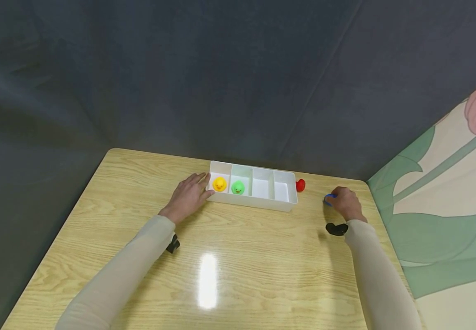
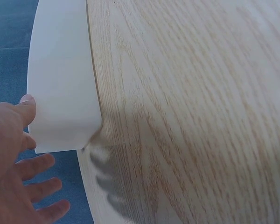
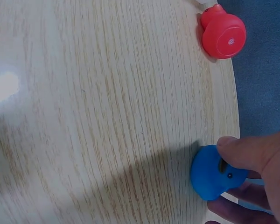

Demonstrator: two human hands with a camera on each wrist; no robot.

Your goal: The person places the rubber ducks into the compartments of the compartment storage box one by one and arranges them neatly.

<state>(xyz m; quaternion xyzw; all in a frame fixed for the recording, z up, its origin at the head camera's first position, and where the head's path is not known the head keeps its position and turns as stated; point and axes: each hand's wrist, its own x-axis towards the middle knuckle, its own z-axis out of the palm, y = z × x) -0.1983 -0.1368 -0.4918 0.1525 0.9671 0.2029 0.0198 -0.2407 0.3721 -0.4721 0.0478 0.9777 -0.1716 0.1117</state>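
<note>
My right hand [image 1: 345, 202] pinches a blue rubber duck [image 3: 207, 172] between thumb and fingers, close over the right part of the table. At the back edge is a white tray [image 1: 254, 201] with compartments in a row. My left hand [image 1: 187, 197] is at its left end, the thumb [image 2: 27, 109] touching the rim near the corner and the other fingers spread loosely. A yellow duck [image 1: 219, 184] sits in the leftmost compartment and a green duck [image 1: 238, 187] in the one beside it. A red duck [image 3: 224, 35] lies tipped over beyond the tray's right end.
The wooden table [image 1: 254, 256] ends just behind the tray, against a dark curtain [image 1: 205, 82]. A flower-patterned panel [image 1: 440, 220] runs along the right side. Black wrist cameras [image 1: 336, 229] hang by both sleeves.
</note>
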